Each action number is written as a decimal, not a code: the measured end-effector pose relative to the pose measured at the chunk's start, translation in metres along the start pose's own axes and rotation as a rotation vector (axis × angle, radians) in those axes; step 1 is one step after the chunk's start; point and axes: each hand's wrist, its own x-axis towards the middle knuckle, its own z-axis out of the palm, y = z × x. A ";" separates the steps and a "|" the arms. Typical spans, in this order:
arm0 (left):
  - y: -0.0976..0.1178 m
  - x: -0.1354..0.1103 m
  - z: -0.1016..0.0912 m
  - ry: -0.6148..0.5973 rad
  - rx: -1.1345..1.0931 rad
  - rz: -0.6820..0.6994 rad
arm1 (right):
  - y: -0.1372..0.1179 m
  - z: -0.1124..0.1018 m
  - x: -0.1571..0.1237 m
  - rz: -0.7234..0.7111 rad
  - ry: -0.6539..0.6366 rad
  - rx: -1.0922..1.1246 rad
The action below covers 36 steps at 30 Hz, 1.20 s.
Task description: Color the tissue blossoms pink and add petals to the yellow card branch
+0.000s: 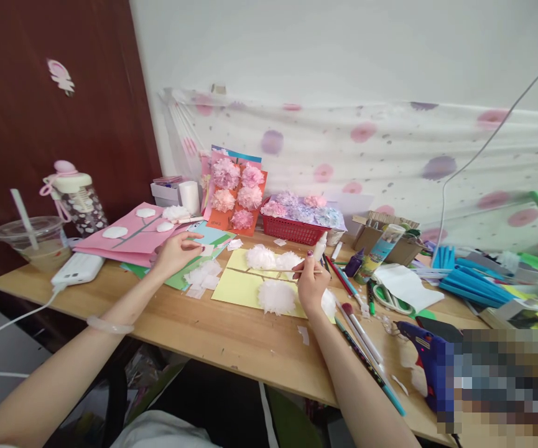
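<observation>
My right hand [310, 281] is closed in a pinch on a thin wooden stick [302, 271] lying across a yellow card [236, 286]. On that card sit three white tissue flowers [275, 296]. My left hand [175, 252] rests further left, fingers curled over a small white tissue piece [206, 250], beside a heap of white tissue squares [203, 277] on green paper.
A pink card with white flowers [129, 233], a red basket of tissue flowers [292, 229], an orange flower card [238, 196], a glue bottle [320, 247], pens [357, 330], scissors [392, 300], blue glue gun [425, 354], a drink cup [35, 239], a water bottle [77, 199], and a phone [78, 269] on the wooden table [231, 339].
</observation>
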 end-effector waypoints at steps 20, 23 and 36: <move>-0.003 -0.017 0.097 -0.370 -0.634 -0.213 | 0.007 0.005 0.012 0.267 0.049 0.293; -0.003 -0.018 0.096 -0.396 -0.638 -0.229 | 0.006 0.005 0.010 0.272 0.025 0.293; -0.001 -0.020 0.095 -0.471 -0.648 -0.260 | 0.006 0.004 0.008 0.232 -0.038 0.237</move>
